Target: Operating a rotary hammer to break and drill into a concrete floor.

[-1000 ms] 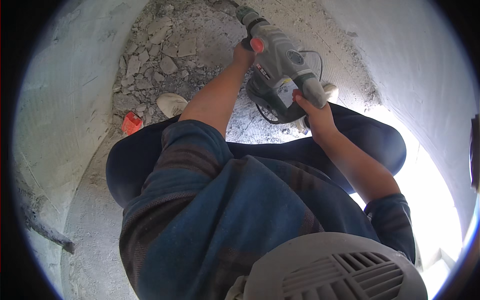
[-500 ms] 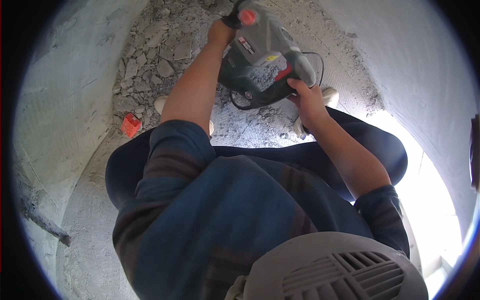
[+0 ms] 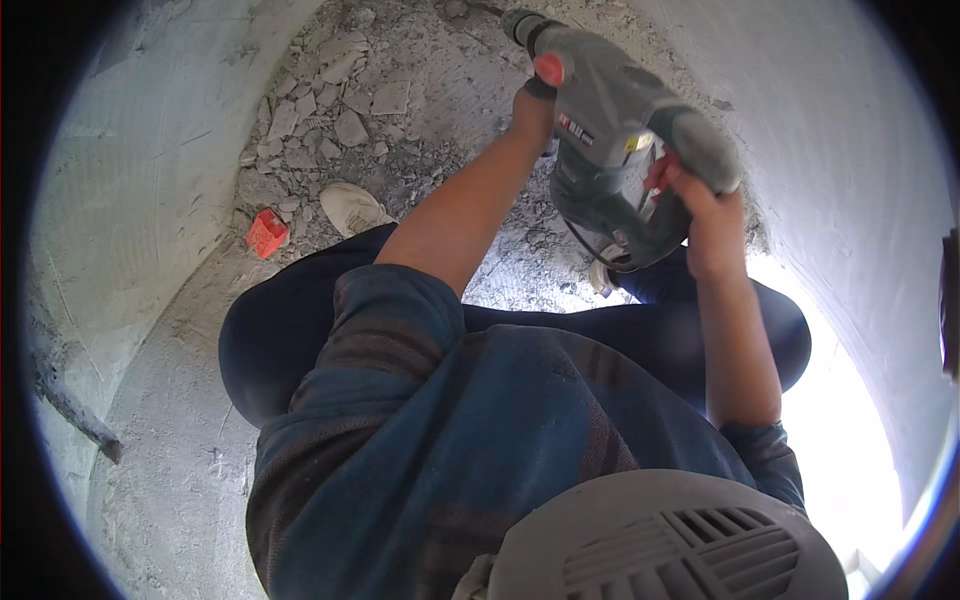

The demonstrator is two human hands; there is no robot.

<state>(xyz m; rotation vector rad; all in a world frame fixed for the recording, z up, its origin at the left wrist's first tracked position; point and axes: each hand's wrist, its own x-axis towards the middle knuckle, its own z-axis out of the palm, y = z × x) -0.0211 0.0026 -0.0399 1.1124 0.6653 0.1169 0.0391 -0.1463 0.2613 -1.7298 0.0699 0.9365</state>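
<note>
A grey and dark green rotary hammer (image 3: 608, 85) is held across both hands above the rubble floor, its nose angled to the far left. My left hand (image 3: 533, 115) is closed on its side grip near the front, beside the red round knob. Toward the back, my right hand (image 3: 714, 222) wraps the rear handle, fingers by the red trigger. A thin bit reaches from the chuck (image 3: 520, 25) to the top edge, where its tip is hard to make out. Part of the power cord shows under the body.
Broken plaster chunks (image 3: 350, 128) cover the floor at the far left. A crushed red-orange packet (image 3: 267, 234) lies by the left wall (image 3: 150, 150). The right wall (image 3: 850, 130) curves close to the tool. My bent knees and pale shoes (image 3: 352, 210) are below. A dark bar (image 3: 85, 425) stands out at lower left.
The rotary hammer has swung right and slightly nearer, bringing its chuck and bit into view. Both hands travelled with it, keeping their grip. More of my left shoe shows.
</note>
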